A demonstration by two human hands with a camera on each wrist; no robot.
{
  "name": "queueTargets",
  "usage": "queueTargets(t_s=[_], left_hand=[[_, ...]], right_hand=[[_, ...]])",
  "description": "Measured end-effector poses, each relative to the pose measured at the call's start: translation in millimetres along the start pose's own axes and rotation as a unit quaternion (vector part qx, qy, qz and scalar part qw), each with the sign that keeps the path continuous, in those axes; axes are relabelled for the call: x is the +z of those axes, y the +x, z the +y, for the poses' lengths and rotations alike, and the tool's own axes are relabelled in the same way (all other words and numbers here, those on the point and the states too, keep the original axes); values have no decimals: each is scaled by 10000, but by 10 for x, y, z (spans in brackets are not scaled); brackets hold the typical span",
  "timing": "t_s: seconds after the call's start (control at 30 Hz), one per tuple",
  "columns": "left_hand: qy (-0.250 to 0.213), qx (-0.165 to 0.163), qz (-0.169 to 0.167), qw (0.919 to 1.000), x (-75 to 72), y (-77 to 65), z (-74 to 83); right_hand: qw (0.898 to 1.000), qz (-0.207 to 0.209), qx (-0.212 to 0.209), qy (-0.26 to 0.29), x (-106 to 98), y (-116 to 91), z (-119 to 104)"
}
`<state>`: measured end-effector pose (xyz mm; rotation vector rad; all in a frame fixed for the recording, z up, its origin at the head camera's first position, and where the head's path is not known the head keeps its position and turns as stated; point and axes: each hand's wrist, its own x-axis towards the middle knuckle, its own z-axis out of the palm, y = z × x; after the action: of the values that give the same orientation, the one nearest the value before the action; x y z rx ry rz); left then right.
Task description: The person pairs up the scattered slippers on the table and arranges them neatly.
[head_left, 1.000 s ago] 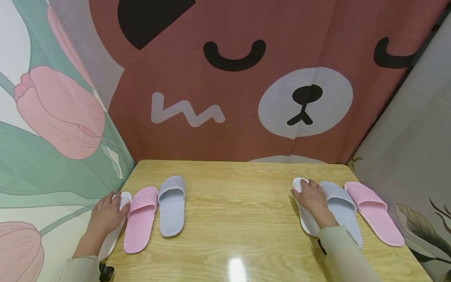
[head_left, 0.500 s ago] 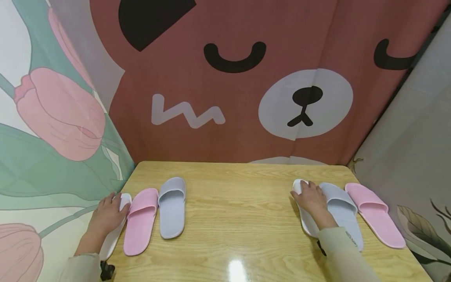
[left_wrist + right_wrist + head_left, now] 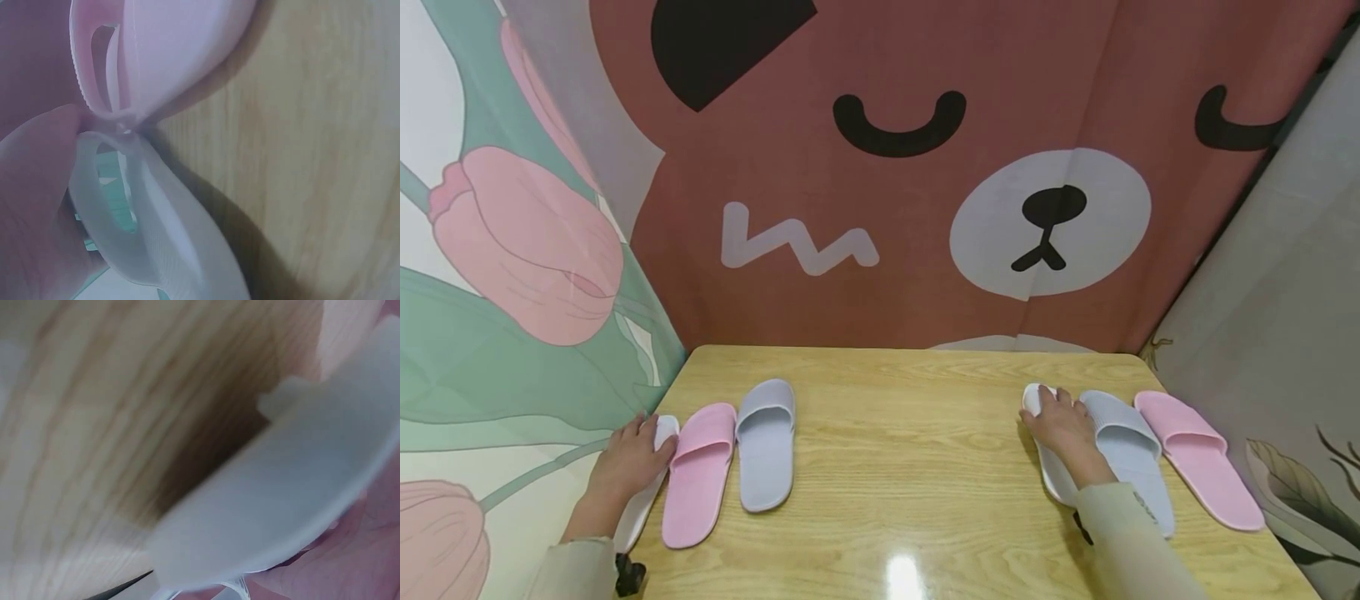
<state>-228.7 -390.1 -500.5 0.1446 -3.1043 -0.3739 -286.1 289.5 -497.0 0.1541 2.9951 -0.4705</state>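
Observation:
At the far left of the table, my left hand (image 3: 625, 460) grips a white slipper (image 3: 642, 510) across its upper, covering most of the strap. The left wrist view shows the thumb side of the hand at the white slipper's (image 3: 159, 231) opening, with a pink slipper (image 3: 169, 50) touching it. On the right, another white slipper (image 3: 1057, 477) is gripped by my right hand (image 3: 1064, 429), thumb on its left edge and fingers over the top. In the right wrist view this slipper's pale sole edge (image 3: 269, 494) is seen close up, blurred, over the table.
Beside the left white slipper lie a pink slipper (image 3: 698, 492) and a grey-blue slipper (image 3: 767, 467). Right of my right hand are another grey-blue slipper (image 3: 1133, 471) and pink slipper (image 3: 1210, 479). Printed curtains hang around the wooden table (image 3: 895, 450).

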Motion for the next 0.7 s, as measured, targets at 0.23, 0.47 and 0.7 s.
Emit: queueTargets(t_s=[0.23, 0.47, 0.7], left_hand=[[29, -3, -24, 10000, 5, -9, 16], [98, -35, -25, 9999, -8, -32, 49], [124, -60, -38, 9999, 24, -12, 22]], right_hand=[[10000, -26, -45, -61, 8, -5, 10], [9998, -98, -10, -143, 25, -22, -1], [9998, -144, 22, -106, 13, -22, -33]])
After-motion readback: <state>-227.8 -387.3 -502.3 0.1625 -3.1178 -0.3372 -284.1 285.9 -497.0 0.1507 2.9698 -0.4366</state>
